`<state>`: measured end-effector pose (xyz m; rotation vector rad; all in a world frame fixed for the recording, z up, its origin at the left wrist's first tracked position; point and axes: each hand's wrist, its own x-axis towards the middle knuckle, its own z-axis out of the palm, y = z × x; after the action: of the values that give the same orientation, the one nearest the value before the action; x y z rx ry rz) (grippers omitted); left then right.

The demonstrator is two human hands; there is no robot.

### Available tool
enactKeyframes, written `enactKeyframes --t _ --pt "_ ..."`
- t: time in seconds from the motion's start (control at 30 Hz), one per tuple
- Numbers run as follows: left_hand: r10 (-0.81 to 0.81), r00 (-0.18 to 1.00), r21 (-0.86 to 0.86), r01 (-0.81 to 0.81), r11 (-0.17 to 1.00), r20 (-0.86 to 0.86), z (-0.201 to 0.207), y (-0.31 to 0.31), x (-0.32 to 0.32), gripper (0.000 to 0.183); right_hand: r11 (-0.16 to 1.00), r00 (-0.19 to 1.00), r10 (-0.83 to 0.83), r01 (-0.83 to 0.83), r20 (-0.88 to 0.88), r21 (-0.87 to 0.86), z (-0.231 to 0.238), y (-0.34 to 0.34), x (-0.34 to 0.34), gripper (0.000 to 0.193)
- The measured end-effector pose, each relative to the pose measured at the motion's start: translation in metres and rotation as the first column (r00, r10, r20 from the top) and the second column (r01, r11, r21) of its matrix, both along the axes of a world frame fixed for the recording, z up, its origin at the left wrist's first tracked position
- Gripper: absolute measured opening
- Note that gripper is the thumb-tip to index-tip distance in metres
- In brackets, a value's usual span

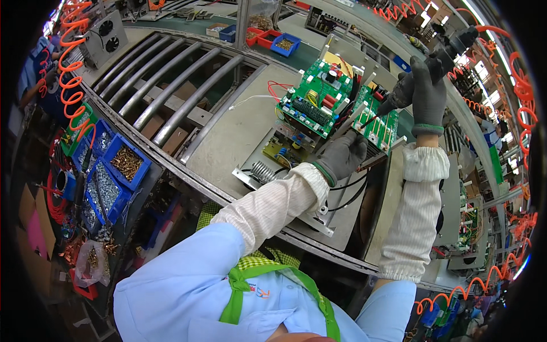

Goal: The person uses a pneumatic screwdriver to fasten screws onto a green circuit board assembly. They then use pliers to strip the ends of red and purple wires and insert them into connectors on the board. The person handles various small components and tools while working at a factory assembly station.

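My right hand (428, 97), in a grey glove, is closed around a black pneumatic screwdriver (400, 92). The tool tilts, its thin bit running down and left to the lower edge of a green circuit board (386, 126). Close to the bit's tip is my left hand (342, 157), also gloved, its fingers bent together at that edge; what they pinch is hidden. A second green circuit board (310, 108), with wires and many parts, sits left of it on the same metal assembly. Below lies a metal base plate (245, 178) carrying a metal coil (263, 171).
A roller conveyor (171, 85) runs off to the left. Blue bins (130, 162) of screws and small hardware stand at the left, with blue and red trays (285, 44) at the back. Coiled orange air hoses (71, 51) hang at both sides. A metal post (242, 25) rises behind the conveyor.
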<state>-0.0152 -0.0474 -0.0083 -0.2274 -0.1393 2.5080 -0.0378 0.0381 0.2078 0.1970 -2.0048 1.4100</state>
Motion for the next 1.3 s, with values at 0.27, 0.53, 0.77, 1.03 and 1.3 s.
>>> enactKeyframes --t 0.27,0.53,0.77,1.03,1.3 --pt "0.033 0.999 -0.038 -0.034 0.999 -0.037 0.006 -0.003 0.003 0.015 0.980 0.983 0.180 -0.177 0.029 -0.095 0.001 -0.005 0.002 0.032" --pt "0.021 1.000 -0.007 -0.021 1.000 0.002 0.003 -0.002 0.001 0.016 0.941 0.939 0.298 -0.320 -0.174 -0.114 0.017 -0.004 0.017 0.062" --pt "0.039 0.999 -0.014 -0.039 0.999 -0.006 0.003 -0.004 0.003 0.019 0.762 0.853 0.506 -0.511 -0.125 -0.398 0.019 0.013 0.002 0.085" --pt "0.005 1.000 0.002 -0.005 1.000 -0.014 0.001 -0.002 0.000 0.019 0.803 0.887 0.453 -0.450 -0.091 -0.389 0.013 0.009 0.011 0.052" --pt "-0.004 0.994 -0.034 0.000 0.999 -0.107 0.001 -0.005 0.000 0.016 0.988 0.991 0.128 -0.124 0.035 -0.097 0.004 -0.003 0.011 0.025"
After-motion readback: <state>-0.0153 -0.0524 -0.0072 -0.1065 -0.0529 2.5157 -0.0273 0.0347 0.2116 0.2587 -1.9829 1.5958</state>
